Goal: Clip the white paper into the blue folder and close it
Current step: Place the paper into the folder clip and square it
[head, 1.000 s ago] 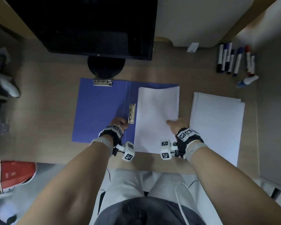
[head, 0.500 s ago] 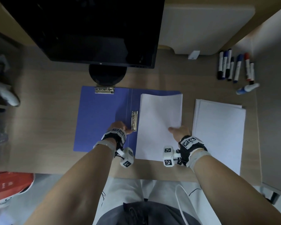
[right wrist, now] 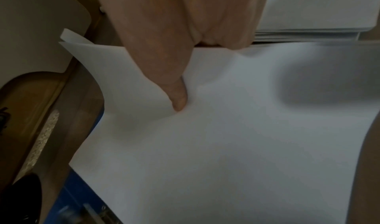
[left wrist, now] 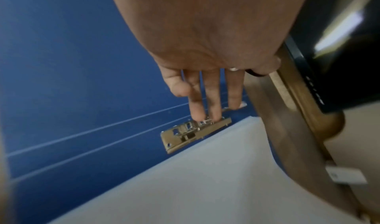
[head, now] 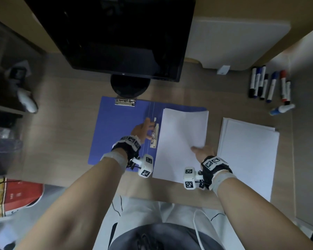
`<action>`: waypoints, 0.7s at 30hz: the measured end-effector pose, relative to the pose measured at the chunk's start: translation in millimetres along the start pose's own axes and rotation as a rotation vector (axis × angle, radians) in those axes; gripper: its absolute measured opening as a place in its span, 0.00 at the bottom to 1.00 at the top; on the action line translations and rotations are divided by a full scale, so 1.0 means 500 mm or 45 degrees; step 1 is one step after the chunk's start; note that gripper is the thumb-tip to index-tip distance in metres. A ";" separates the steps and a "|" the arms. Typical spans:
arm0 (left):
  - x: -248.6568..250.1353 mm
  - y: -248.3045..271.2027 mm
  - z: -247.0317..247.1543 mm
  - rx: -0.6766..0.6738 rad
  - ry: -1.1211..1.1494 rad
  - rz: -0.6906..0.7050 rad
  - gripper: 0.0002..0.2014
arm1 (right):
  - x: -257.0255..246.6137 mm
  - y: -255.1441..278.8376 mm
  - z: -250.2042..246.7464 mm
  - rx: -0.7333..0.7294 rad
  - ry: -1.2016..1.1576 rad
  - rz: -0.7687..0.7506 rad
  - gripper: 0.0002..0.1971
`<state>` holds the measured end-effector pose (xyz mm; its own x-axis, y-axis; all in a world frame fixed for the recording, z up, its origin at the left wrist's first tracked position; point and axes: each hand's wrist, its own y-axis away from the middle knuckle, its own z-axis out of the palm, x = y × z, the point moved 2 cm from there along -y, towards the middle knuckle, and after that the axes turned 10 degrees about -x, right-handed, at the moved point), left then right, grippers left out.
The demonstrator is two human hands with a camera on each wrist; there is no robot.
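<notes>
The blue folder (head: 119, 134) lies open on the desk. Its metal spine clip (head: 154, 136) sits just left of the white paper (head: 181, 141), which rests on the folder's right half. My left hand (head: 148, 128) reaches onto the clip. In the left wrist view its straight fingers (left wrist: 197, 112) touch the top of the clip (left wrist: 195, 131). My right hand (head: 203, 152) pinches the paper's right edge, thumb (right wrist: 179, 100) pressed on top of the sheet (right wrist: 236, 146) and the other fingers hidden under it. The edge is slightly lifted and dented around the thumb.
A thick stack of white paper (head: 248, 156) lies right of the folder. Several markers (head: 267, 85) lie at the back right. A dark monitor (head: 126, 37) on a round stand (head: 129, 85) stands behind the folder. A second clip (head: 125, 102) sits at the left cover's far edge.
My left hand has slid forward and right from beside the clip's near end onto the clip, fingers stretched out. My right hand keeps its hold on the paper's edge.
</notes>
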<state>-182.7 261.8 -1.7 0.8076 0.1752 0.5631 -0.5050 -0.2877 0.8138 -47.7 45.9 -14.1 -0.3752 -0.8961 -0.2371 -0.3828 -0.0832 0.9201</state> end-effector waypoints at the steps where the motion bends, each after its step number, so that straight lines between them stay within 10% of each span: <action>1: 0.017 -0.003 0.001 0.018 -0.072 0.028 0.33 | 0.000 0.001 0.000 -0.003 -0.001 -0.003 0.32; 21: -0.043 -0.044 -0.012 0.018 -0.248 -0.213 0.28 | 0.023 -0.039 -0.007 -0.120 0.006 -0.079 0.41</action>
<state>-190.8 270.0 -31.0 0.9238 0.0368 0.3812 -0.3562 -0.2830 0.8905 -41.6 35.7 -33.7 -0.3493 -0.8900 -0.2931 -0.3241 -0.1787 0.9290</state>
